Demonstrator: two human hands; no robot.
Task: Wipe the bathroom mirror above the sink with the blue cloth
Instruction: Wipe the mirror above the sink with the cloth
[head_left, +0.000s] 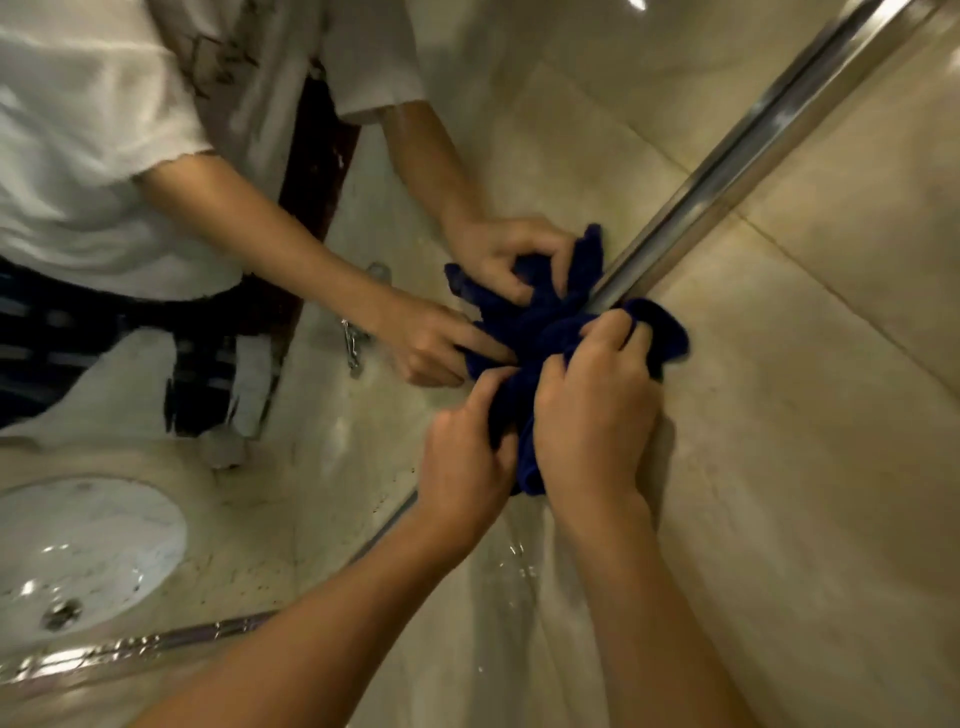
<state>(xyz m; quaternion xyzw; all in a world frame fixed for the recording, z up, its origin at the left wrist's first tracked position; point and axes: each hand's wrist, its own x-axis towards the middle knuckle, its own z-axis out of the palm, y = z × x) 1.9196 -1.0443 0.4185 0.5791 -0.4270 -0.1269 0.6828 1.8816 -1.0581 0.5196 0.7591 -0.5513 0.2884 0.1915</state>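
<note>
Both hands on the blue cloth (540, 332), which is bunched up and pressed against the mirror (363, 208) at its chrome frame edge (727, 150). Right hand (592, 410) grips the cloth from on top, fingers curled tight round the wad, knuckles toward the camera. Left hand (462, 457) pinches the lower left part of the cloth, thumb and fingers closed on a fold. Part of the cloth spills over the frame edge onto the beige tiled wall (831, 364) on the right; a loose end hangs down between the two hands.

The mirror shows the reflection of the same hands and cloth meeting the real ones at the glass, plus the person's white short-sleeved shirt (78, 156) and dark patterned lower garment. A chrome tap (353, 338) shows in the reflection, blurry. Lower left: white oval sink (88, 535) with a metal drain (61, 614), set in a speckled stone counter (249, 545). A chrome strip runs along the mirror's bottom edge beside the counter. Water drops or streaks show on the glass below the hands. Both forearms are bare and come in from the bottom of the view.
</note>
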